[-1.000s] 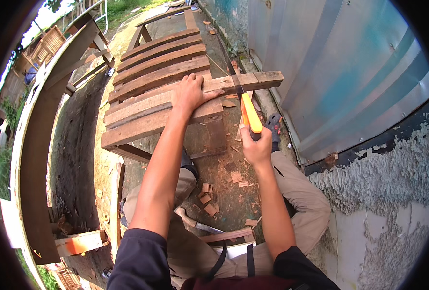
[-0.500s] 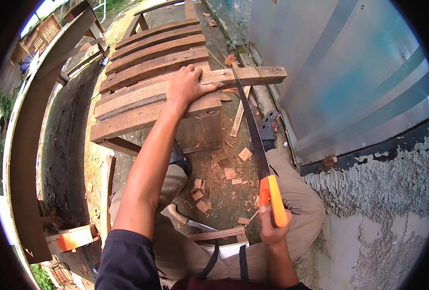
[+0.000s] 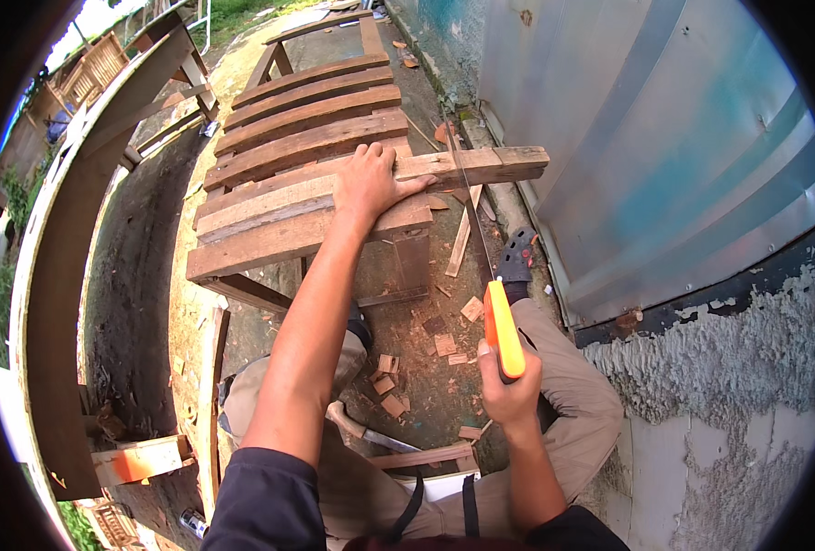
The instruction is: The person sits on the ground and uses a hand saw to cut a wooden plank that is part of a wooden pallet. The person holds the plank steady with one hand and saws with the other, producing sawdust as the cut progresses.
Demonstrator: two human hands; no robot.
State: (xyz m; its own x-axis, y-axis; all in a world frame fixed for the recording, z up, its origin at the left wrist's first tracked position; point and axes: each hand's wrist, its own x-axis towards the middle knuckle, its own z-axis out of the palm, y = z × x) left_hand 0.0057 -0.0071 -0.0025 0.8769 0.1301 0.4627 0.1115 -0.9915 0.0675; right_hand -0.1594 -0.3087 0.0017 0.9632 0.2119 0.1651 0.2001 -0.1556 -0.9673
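A wooden plank (image 3: 508, 163) lies across the near end of a slatted wooden bench (image 3: 310, 131), its right end jutting past the edge. My left hand (image 3: 368, 186) presses down on it, fingers curled over the far side and thumb stretched along the top. Closed round the orange and yellow handle of a handsaw (image 3: 503, 332), my right hand (image 3: 510, 390) is below and right of the plank. The saw's blade (image 3: 474, 222) crosses the overhanging part, just right of my left thumb. Whether its teeth have cut in is too small to tell.
Wood offcuts (image 3: 445, 344) and sawdust litter the ground between my legs. A machete-like knife (image 3: 370, 433) lies near a wooden piece. A metal sheet wall (image 3: 637, 156) stands close on the right; a long wooden frame (image 3: 58, 275) runs along the left.
My right hand has pushed the saw forward, its handle now closer to the plank. My left hand stays pressed on the plank. The whole view has shifted slightly.
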